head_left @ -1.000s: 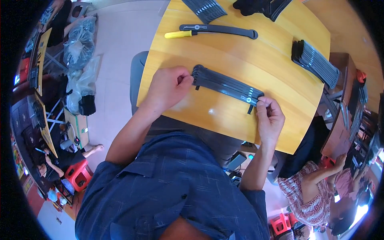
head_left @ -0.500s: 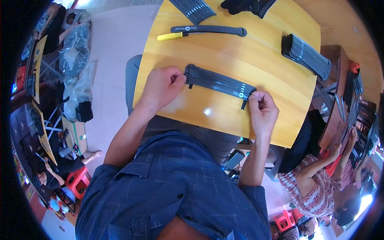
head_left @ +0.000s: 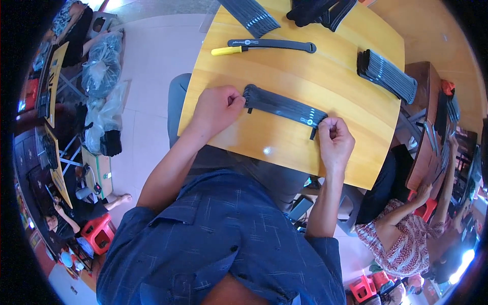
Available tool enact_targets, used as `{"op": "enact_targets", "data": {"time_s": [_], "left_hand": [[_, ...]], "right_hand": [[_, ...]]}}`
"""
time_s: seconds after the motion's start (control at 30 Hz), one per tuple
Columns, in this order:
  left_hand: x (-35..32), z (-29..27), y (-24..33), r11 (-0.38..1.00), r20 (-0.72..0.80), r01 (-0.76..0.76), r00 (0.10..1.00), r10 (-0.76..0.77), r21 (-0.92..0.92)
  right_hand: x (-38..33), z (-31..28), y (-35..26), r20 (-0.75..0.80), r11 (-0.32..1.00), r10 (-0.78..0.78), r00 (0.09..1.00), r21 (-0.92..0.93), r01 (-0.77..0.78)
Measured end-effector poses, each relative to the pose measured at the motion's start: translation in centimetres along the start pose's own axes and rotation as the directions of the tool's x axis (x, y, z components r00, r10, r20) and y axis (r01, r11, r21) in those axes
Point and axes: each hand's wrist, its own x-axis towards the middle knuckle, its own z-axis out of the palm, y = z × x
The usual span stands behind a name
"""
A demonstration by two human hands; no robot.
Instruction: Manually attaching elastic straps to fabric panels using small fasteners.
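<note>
A bundle of flat black straps (head_left: 284,108) lies on the yellow wooden table, slanting slightly down to the right, with pale printing near its right end. Two short black tabs stick out from its near edge, one by each end. At the bundle's left end, my left hand (head_left: 219,109) is closed, thumb and forefinger pinched at the strap ends. My right hand (head_left: 336,145) pinches the right end in the same way. What exactly sits between the fingertips is partly hidden. Beyond the bundle lie a single black strap (head_left: 277,44) with a slotted end and a yellow-handled tool (head_left: 227,51).
More strap bundles rest on the table (head_left: 203,122): one at the far left (head_left: 250,18), one at the right (head_left: 388,75), and a dark pile (head_left: 321,12) at the far edge. A co-worker in a patterned top (head_left: 396,236) sits at the right; plastic-wrapped bags (head_left: 101,71) stand at left.
The whole view has shifted a little, so the table appears slightly to the right and lower. Both hands keep their pinch at the bundle's ends.
</note>
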Motion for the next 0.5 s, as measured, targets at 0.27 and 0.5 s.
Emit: {"op": "enact_targets", "data": {"time_s": [0.27, 0.5], "left_hand": [[-0.07, -0.05, 0.17, 1.000, -0.011, 0.005, 1.000, -0.005, 0.019], [-0.06, -0.19, 0.46, 0.999, -0.007, -0.006, 1.000, 0.006, 0.032]], "right_hand": [[-0.03, 0.13, -0.29, 0.002, 1.000, 0.005, 1.000, -0.009, -0.005], [0.01, 0.24, -0.22, -0.012, 1.000, 0.000, 1.000, -0.030, 0.000]]}}
